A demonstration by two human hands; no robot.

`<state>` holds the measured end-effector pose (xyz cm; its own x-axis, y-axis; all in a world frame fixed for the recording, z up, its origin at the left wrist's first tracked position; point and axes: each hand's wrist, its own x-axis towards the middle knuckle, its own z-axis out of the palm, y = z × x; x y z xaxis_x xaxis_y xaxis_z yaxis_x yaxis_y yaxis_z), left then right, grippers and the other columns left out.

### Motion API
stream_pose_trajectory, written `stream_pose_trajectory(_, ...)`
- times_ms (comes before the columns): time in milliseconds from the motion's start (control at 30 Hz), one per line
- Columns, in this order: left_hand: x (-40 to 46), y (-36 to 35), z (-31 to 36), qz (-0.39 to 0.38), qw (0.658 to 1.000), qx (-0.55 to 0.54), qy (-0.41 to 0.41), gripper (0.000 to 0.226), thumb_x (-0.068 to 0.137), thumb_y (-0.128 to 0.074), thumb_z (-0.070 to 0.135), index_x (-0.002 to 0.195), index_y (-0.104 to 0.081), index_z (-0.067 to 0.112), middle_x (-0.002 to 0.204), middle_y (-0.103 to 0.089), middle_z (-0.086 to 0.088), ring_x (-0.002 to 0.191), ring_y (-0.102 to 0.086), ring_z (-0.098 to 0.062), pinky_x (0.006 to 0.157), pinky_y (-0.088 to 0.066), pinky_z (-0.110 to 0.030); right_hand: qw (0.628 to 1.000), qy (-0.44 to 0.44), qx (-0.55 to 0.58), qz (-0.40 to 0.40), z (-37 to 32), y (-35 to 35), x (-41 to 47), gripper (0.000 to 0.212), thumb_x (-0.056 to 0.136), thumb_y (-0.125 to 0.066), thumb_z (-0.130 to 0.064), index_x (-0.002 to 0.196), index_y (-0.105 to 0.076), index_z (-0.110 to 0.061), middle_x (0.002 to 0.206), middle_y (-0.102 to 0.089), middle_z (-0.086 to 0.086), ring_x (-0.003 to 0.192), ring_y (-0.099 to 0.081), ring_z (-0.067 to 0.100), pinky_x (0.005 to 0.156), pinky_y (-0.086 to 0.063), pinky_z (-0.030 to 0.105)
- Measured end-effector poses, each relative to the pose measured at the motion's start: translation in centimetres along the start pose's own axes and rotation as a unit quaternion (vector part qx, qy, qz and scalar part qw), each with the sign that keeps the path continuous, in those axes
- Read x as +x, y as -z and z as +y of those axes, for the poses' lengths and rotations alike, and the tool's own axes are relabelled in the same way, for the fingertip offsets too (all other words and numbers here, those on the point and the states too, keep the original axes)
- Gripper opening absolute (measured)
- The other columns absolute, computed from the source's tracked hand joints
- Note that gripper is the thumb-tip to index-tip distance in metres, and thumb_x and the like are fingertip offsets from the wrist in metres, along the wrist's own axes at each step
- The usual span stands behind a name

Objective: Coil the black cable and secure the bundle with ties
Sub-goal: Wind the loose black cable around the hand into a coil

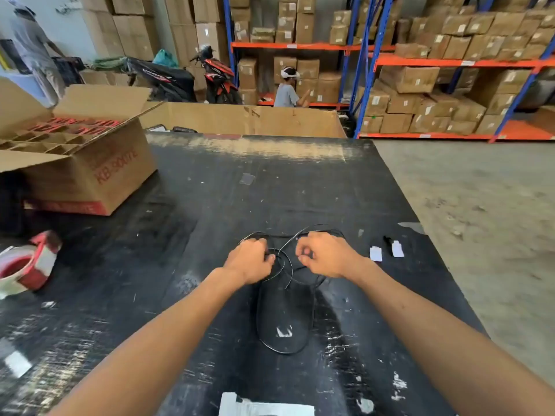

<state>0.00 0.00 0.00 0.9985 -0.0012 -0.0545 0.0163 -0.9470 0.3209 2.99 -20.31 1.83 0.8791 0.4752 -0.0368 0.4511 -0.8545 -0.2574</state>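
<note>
A thin black cable lies in loose loops on the black table, one long loop reaching toward me. My left hand is closed around strands at the left of the loops. My right hand pinches strands at the right, fingers curled. Between the two hands the strands cross and arch upward. Two small white pieces lie to the right of my right hand, with a small black item between them; I cannot tell whether these are ties.
An open cardboard box with dividers stands at the back left. A roll of red and white tape sits at the left edge. White paper lies at the near edge. The table ends at the right above concrete floor. People and shelving stand behind.
</note>
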Motion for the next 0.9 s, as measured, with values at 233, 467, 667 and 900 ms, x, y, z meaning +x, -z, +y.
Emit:
stream_pose_trajectory(233, -0.4, -3.3, 1.1, 0.035, 0.997, 0.07, -0.029, 0.035, 0.097, -0.044, 0.024, 0.125, -0.052, 0.006, 0.128, -0.048, -0.015, 0.115, -0.051, -0.036, 0.087, -0.046, -0.048, 0.989, -0.143, 0.037, -0.008, -1.9, -4.5, 0.3, 0.027, 0.092, -0.052, -0.022, 0.108, -0.073, -0.024, 0.115, -0.073, 0.009, 0.11, -0.066, 0.037, 0.091, -0.054, 0.041)
stream_pose_trajectory(467, 2.9, -4.0, 1.1, -0.04, 0.995, 0.095, 0.017, 0.029, 0.092, -0.049, 0.01, 0.119, -0.058, 0.003, 0.13, -0.052, -0.017, 0.12, -0.052, -0.037, 0.094, -0.045, -0.045, 0.988, -0.154, -0.02, 0.001, -5.0, -8.0, 1.8, 0.029, 0.096, -0.054, -0.018, 0.123, -0.063, -0.009, 0.129, -0.062, 0.014, 0.118, -0.063, 0.038, 0.093, -0.05, 0.042)
stream_pose_trajectory(667, 4.1, -3.4, 2.2, -0.077, 0.994, 0.057, 0.045, 0.029, 0.086, -0.056, 0.011, 0.114, -0.059, 0.002, 0.125, -0.061, -0.02, 0.114, -0.06, -0.038, 0.09, -0.05, -0.042, 0.976, -0.21, 0.053, 0.015, -3.6, -7.9, 2.0, 0.027, 0.093, -0.062, -0.027, 0.115, -0.072, -0.015, 0.118, -0.072, 0.014, 0.11, -0.067, 0.039, 0.087, -0.054, 0.04)
stream_pose_trajectory(900, 6.1, -0.1, 0.4, -0.164, 0.98, -0.09, 0.073, 0.021, 0.077, -0.06, 0.019, 0.087, -0.076, 0.01, 0.079, -0.071, -0.007, 0.075, -0.065, -0.024, 0.069, -0.05, -0.029, 0.944, -0.252, 0.201, 0.071, -1.9, -7.2, 2.9, 0.024, 0.089, -0.053, -0.008, 0.103, -0.07, -0.017, 0.118, -0.069, 0.005, 0.106, -0.066, 0.033, 0.086, -0.052, 0.038)
